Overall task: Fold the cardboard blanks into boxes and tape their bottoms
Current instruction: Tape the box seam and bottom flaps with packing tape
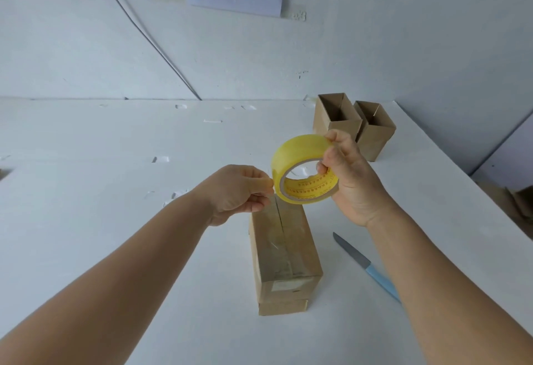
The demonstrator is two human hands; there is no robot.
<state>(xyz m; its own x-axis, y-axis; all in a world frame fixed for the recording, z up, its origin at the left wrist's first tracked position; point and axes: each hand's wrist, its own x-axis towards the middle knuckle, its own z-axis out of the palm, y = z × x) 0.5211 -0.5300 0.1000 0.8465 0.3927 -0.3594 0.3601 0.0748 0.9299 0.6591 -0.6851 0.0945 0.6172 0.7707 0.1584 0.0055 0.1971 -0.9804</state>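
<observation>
Our right hand (350,180) grips the yellow roll of clear tape (302,170) above the brown cardboard box (284,255), which lies mid-bench (115,249) with its seam up. Our left hand (242,191) pinches the tape's free end, likely to draw out a strip.

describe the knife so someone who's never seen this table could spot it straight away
On the white table, look just right of the taped cardboard box standing nearest the person. The knife lies flat there, by the right forearm. It is the only thing with a grey blade and light blue handle.
</observation>
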